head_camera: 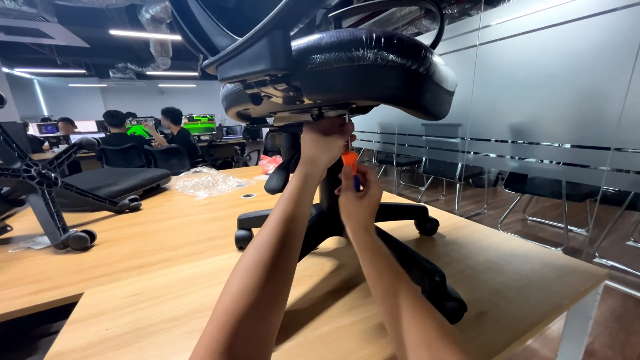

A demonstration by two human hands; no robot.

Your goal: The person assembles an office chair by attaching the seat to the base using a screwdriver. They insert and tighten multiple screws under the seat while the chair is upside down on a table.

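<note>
A black office chair [373, 73] stands on the wooden table [513, 273], its wrapped seat above my hands and its wheeled base [400, 220] behind my arms. My left hand [325, 141] reaches up to the metal mechanism under the seat, fingers curled around the top of a screwdriver shaft. My right hand [360, 197] grips the orange-and-blue screwdriver handle [350, 162] from below, holding the tool upright with its tip at the seat's underside.
A second chair base and seat [73, 183] lie overturned on the table at left. Crumpled clear plastic wrap [207, 181] rests near the table's far edge. Several people sit at desks with monitors in the back. Chairs stand behind a glass wall at right.
</note>
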